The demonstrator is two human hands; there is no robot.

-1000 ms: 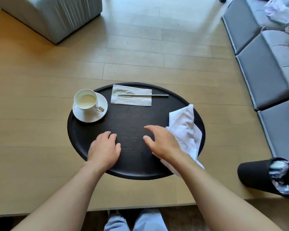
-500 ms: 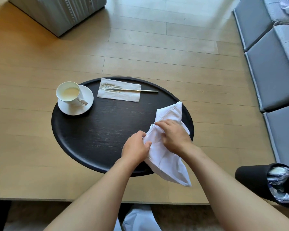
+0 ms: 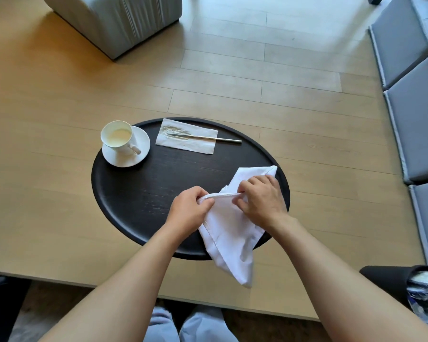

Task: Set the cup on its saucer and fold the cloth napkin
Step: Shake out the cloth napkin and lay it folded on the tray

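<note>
**Cup seated, napkin fold under way**

On the round black tray (image 3: pixel 124 201), our cloth napkin (image 3: pixel 229 243) drapes over the near rim, unfolded; our left hand (image 3: pixel 188 213) and right hand (image 3: pixel 263 199) each pinch its hem. The cup (image 3: pixel 118 139) sits on its saucer (image 3: pixel 143 144). Our fingertips stay hidden beneath cloth.

Both hands have moved apart, stretching the napkin's (image 3: pixel 229 233) hem taut between them.
</note>
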